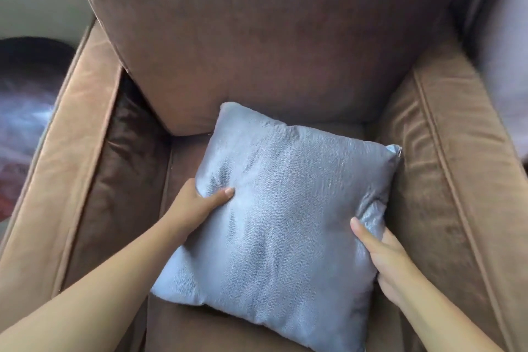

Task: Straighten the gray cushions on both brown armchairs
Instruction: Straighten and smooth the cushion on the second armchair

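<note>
A square gray cushion (283,214) lies tilted on the seat of a brown armchair (257,46), its top corner against the backrest and its right corner touching the right armrest. My left hand (200,203) grips the cushion's left edge, thumb on top and fingers hidden under it. On the right edge, my right hand (380,254) holds the cushion the same way, thumb pressed into the fabric. Only this one armchair is in view.
The left armrest (71,157) and right armrest (445,168) flank the seat. A dark rounded object (31,66) sits beyond the left armrest, beside blurred pale and reddish items. A light wall rises at the upper left.
</note>
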The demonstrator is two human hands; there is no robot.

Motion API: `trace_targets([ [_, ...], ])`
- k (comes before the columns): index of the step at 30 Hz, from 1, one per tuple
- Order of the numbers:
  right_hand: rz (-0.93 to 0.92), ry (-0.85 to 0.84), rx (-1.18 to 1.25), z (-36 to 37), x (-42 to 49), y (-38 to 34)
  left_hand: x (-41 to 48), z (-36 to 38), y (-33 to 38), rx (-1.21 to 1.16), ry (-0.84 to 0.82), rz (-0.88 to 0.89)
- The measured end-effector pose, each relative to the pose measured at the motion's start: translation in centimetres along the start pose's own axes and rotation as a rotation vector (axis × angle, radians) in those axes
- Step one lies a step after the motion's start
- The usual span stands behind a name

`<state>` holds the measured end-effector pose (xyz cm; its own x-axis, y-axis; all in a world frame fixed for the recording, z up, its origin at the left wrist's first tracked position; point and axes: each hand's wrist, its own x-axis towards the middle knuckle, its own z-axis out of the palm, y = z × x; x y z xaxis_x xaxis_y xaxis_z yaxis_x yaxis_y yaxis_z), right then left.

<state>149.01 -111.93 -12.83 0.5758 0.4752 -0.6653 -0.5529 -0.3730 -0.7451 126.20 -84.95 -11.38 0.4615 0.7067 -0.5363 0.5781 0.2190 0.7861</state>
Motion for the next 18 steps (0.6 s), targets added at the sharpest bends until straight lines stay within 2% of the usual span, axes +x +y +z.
trace_targets([
  [4, -0.089, -0.036, -0.044, 1.0, -0.3, -3.1, -3.0, -1.3, 0.2, -0.055, 0.191, 0.040],
  [6, -0.142, -0.069, -0.075, 1.6, -0.1, -5.0, -3.6, -2.1, 0.5, -0.098, 0.234, 0.076],
  [13, -0.283, -0.200, -0.106, 4.3, 3.5, -12.6, -1.0, -4.4, 3.7, -0.157, 0.295, 0.205],
  [18, -0.268, -0.254, -0.128, 4.5, 6.0, -13.0, 0.9, -3.7, 2.6, -0.153, 0.279, 0.190],
])
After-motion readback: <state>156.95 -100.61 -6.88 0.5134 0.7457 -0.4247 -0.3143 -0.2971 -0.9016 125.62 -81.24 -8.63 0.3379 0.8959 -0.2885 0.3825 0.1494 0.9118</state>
